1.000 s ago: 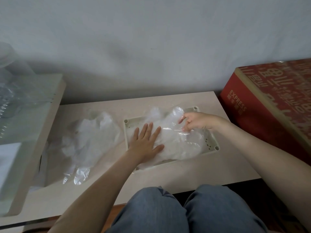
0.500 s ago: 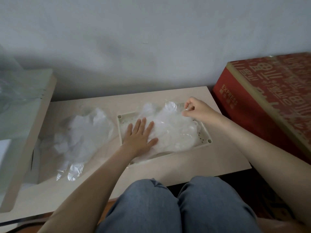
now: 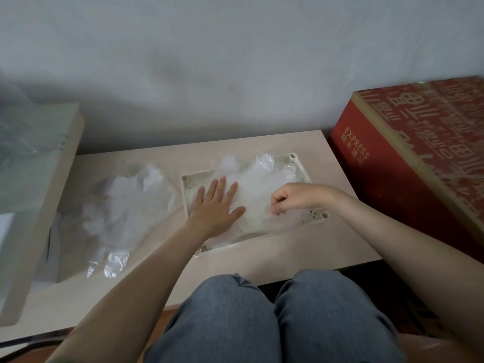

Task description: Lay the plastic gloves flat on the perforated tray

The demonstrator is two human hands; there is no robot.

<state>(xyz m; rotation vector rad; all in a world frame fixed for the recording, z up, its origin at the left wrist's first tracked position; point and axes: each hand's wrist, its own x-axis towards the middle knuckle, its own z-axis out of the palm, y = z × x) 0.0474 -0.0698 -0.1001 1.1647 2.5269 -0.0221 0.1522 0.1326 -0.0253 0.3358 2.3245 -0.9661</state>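
A cream perforated tray (image 3: pixel 301 167) lies on the low table, right of centre. Clear plastic gloves (image 3: pixel 264 179) are spread over it, their finger ends reaching the far rim. My left hand (image 3: pixel 216 205) presses flat on the gloves at the tray's left part, fingers straight and spread. My right hand (image 3: pixel 290 197) hovers over the tray's right half with curled fingers that pinch the glove film. A loose pile of more plastic gloves (image 3: pixel 123 205) lies on the table to the left of the tray.
A red box (image 3: pixel 408 158) printed EXPRESS stands against the table's right side. A raised cream shelf (image 3: pixel 34 205) with clear plastic on it borders the left. A grey wall is close behind. My knees (image 3: pixel 262 323) in blue jeans sit under the table's front edge.
My right hand has come back from the tray's far right corner toward the middle, still pinching film. My left hand has stayed pressed on the gloves.
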